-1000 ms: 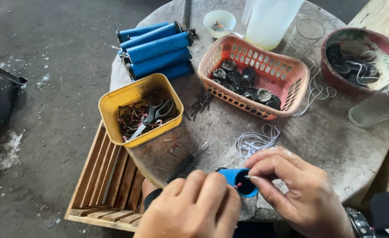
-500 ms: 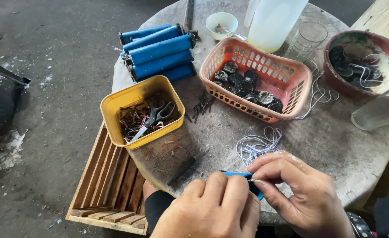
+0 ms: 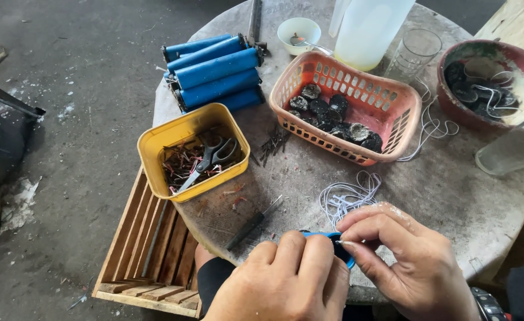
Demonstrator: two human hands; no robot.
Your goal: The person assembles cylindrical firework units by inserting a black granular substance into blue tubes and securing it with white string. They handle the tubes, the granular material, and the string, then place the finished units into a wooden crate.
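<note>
My left hand (image 3: 285,282) is wrapped around a blue tube (image 3: 333,241) at the near edge of the round table (image 3: 446,190); only the tube's open end shows. My right hand (image 3: 401,255) pinches at that open end with thumb and forefinger. Just beyond the hands lies a loose bundle of white string (image 3: 346,196). A dark awl-like tool (image 3: 253,223) lies on the table left of the hands.
A yellow tub (image 3: 155,142) holds scissors (image 3: 205,160) and red scraps. An orange basket (image 3: 392,101) holds dark round pieces. Several blue tubes (image 3: 214,71) are stacked at the back left. A jug (image 3: 372,27), glasses, small cup and red bowl (image 3: 452,89) stand behind. A wooden crate (image 3: 146,261) sits below.
The view has shifted slightly. My left hand has closed further over the blue tube, hiding more of it; my right fingers stay at its open end.
</note>
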